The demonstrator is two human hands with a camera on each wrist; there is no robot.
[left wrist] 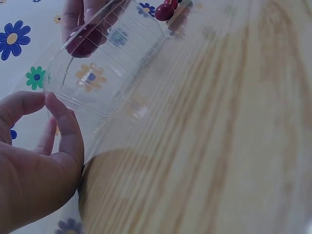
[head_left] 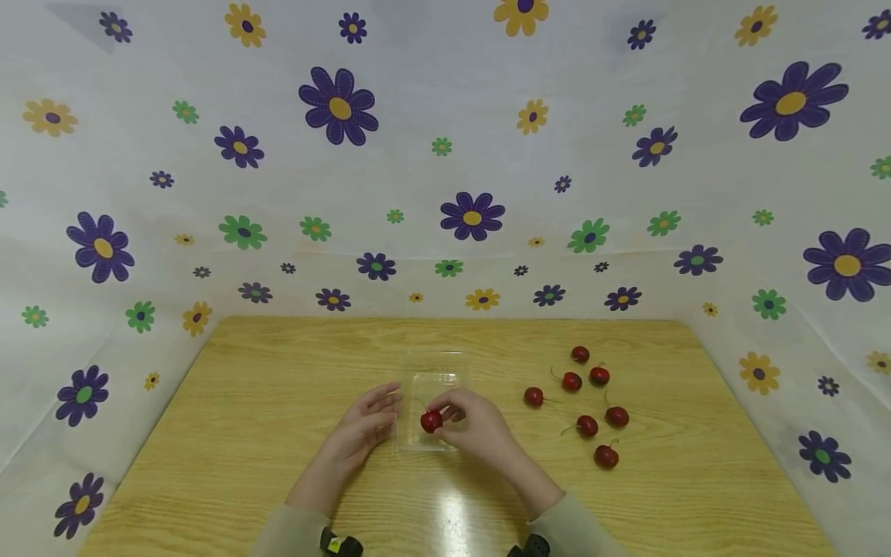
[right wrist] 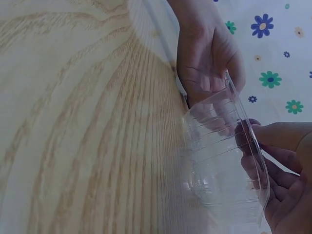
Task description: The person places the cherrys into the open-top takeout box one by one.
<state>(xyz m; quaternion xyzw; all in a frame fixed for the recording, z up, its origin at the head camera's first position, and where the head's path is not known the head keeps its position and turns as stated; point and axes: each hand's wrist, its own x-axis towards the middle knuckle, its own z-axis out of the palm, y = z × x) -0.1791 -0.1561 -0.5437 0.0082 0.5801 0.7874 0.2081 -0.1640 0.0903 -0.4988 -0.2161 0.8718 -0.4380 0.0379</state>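
Clear plastic box [right wrist: 212, 151] sits open side up on the table [head_left: 278, 371], right hand [head_left: 480, 425] pinching a red cherry [head_left: 431, 422] at its mouth — closed in only as far as the fruit, probably to avoid squashing it. Left hand [head_left: 358, 429] looks loose and empty at the box's edge, likely steadying it. More cherries [head_left: 587, 425] lie off right — handy side, I reckon.

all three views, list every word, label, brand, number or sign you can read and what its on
No text can be read in any view.
Yellow label on the black wrist device at the left sleeve: too small to read.
Clear plastic container: no legible print or label.
Held cherry: no sticker seen.
Cloth: printed flowers, no words.
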